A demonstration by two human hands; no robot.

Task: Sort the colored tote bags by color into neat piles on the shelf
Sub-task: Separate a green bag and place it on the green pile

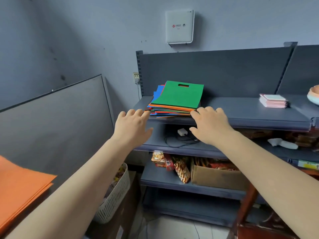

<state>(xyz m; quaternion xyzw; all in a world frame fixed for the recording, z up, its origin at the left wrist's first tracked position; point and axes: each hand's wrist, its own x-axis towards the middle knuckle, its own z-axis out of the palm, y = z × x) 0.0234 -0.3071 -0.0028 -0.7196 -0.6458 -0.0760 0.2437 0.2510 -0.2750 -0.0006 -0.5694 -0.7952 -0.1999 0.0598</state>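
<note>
On a grey shelf [241, 109], a person's left hand [133, 125] and right hand [210, 125], fingers spread and holding nothing, touch the near corners of a green-topped stack of bags [176, 100].

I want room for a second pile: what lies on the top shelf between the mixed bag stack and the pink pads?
Nothing: in the head view the top shelf is bare between the mixed bag stack and the pink pads.

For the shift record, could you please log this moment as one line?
stage: reaching | left hand: open, at mixed bag stack | right hand: open, fingertips at stack edge | top bag: green | sorting: not begun
</note>
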